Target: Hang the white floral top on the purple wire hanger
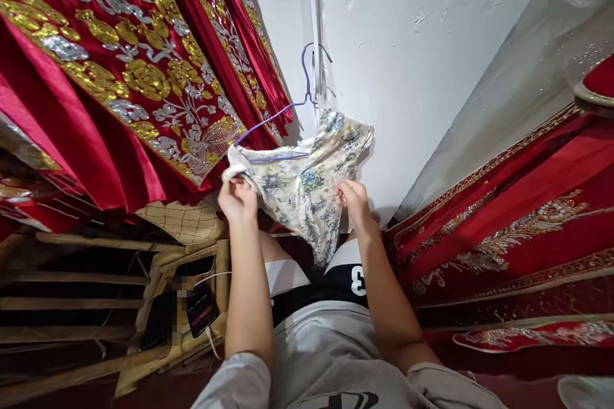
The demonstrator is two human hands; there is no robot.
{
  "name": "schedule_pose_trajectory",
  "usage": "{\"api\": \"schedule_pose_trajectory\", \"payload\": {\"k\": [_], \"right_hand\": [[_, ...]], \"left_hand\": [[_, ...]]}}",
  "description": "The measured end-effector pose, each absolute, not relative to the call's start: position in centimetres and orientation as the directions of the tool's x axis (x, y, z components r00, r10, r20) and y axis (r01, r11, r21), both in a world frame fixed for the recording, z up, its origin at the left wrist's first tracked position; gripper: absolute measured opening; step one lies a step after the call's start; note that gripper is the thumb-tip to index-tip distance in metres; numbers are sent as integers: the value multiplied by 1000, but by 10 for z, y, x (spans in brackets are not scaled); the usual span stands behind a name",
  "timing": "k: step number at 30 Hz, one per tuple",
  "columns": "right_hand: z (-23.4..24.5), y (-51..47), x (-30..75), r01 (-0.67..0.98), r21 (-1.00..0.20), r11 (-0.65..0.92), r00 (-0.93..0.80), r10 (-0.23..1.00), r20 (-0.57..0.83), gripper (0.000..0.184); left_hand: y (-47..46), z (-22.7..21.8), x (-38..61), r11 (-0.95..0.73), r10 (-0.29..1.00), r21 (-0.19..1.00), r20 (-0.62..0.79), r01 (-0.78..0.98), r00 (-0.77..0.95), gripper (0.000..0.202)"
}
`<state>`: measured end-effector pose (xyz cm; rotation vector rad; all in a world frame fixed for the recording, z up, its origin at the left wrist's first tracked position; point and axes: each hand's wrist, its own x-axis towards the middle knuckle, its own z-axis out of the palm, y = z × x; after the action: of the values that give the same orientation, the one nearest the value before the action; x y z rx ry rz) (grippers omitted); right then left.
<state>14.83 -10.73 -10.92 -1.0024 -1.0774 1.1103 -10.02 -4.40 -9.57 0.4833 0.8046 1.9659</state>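
Observation:
In front of me a white floral-print garment (300,188) hangs partly on a purple clothes hanger (273,116). The hanger's hook reaches up to a thin pale pole (316,25). My left hand (238,200) pinches the garment's left end, near the hanger's left corner. My right hand (352,197) is closed on the cloth at its right side. Between my hands the cloth is spread out, and its lower part droops toward my lap. Part of the hanger is hidden behind the fabric.
Red robes with gold and silver sequins (144,77) hang at the left. Red embroidered cloth (503,249) and clear plastic sheeting (484,108) are at the right. A wooden chair (223,268) at lower left bears a phone (201,310) with a cable. A white wall (407,57) stands behind.

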Motion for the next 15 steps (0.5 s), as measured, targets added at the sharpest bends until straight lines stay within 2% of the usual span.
{"api": "schedule_pose_trajectory", "payload": {"k": [4,8,11,13,15], "right_hand": [[-133,-117,133,-231,-972,45,106,994,21,26],[-147,-120,126,-183,-980,82,98,993,65,30],[-148,-118,124,-106,-980,171,95,982,161,42],[-148,-117,125,-99,-975,200,44,979,197,56],[-145,-118,127,-60,-975,215,-18,976,217,74]], "left_hand": [[-69,-142,-62,-280,901,620,-94,-733,-424,22],[-86,-154,-29,-297,912,595,-55,-747,-406,19],[-103,-143,-11,-322,940,627,121,-710,-319,23],[-118,-131,2,-329,943,717,284,-615,-174,28],[-134,-120,13,-339,925,816,380,-468,-7,32]]}}
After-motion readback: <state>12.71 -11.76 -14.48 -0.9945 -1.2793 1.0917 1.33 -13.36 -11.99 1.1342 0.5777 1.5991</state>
